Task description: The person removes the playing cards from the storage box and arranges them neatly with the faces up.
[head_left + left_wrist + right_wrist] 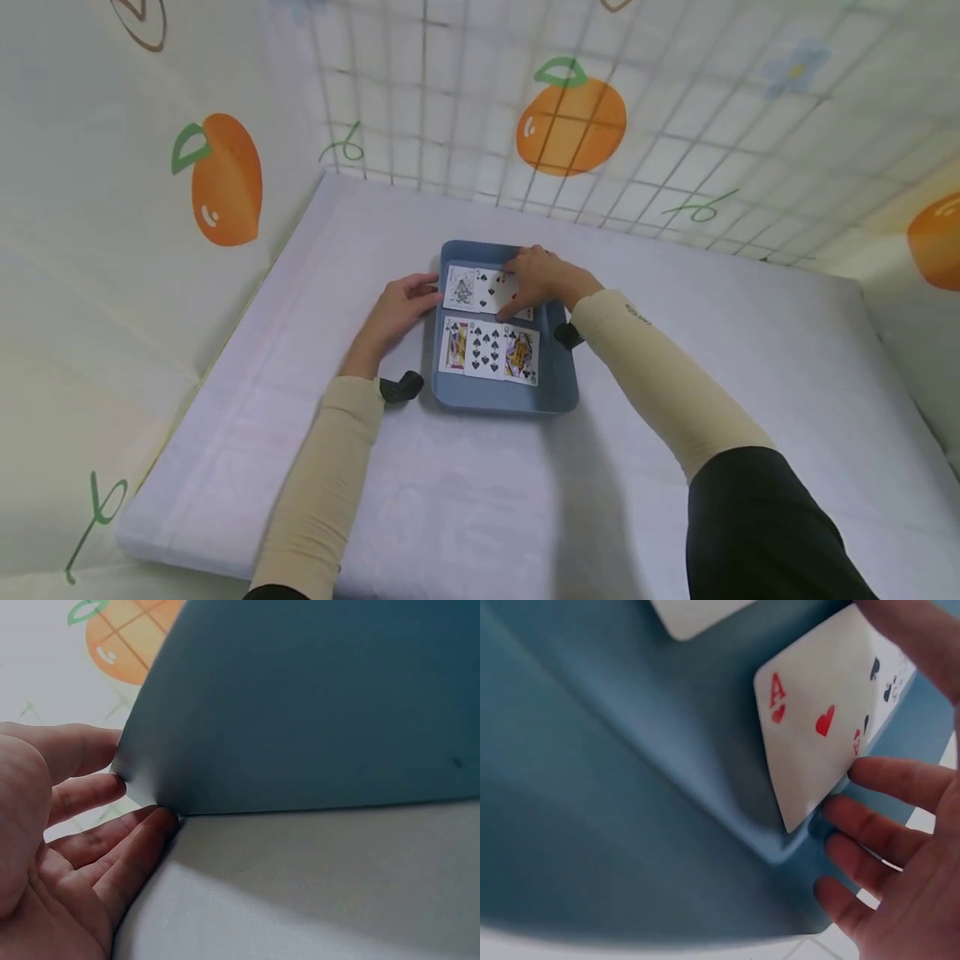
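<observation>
A padded booth with orange-fruit wallpaper surrounds a pale mat (300, 467), and in the middle of the head view sits a shallow blue tray (501, 398). Along its lower row three cards lie face up and side by side: a face card (456, 345), a spade number card (485, 349) and another face card (520, 355). The upper row holds the ace of spades (462, 290) at the left and a spade card (489, 289) next to it. So five cards look placed, judging by how they lie. The right hand (542, 279) is over the upper right of the tray, fingers spread and relaxed on the ace of hearts (817, 727), which in the right wrist view is tilted against the tray's corner, not yet flat. That one seems left to settle. The left hand (397, 307) is open, its fingertips (112, 787) touching the tray's left outer wall, gripping nothing.
</observation>
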Tool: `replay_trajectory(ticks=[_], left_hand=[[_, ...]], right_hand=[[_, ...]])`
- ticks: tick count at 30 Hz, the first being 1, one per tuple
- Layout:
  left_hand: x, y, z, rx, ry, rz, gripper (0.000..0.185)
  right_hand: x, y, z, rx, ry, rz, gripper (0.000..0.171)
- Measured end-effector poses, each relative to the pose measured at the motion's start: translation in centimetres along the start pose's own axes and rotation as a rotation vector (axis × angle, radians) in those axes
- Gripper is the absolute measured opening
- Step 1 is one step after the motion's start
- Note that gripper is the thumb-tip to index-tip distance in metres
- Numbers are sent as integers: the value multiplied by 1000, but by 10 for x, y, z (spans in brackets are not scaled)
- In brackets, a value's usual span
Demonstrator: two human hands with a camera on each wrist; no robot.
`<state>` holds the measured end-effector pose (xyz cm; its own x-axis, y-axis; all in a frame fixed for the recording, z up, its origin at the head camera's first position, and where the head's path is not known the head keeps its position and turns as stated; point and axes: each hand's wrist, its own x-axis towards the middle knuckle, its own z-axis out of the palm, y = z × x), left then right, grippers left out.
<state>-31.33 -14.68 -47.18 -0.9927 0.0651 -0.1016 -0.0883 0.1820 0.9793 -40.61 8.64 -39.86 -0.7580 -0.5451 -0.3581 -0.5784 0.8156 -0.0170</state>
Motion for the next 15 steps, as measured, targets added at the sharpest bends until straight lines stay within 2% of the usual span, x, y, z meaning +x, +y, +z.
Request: replay_trajectory(ticks=[15], left_hand=[[-3, 4, 1, 29, 7, -22, 49]], right_hand=[[-11, 6, -5, 31, 7, 5, 94]])
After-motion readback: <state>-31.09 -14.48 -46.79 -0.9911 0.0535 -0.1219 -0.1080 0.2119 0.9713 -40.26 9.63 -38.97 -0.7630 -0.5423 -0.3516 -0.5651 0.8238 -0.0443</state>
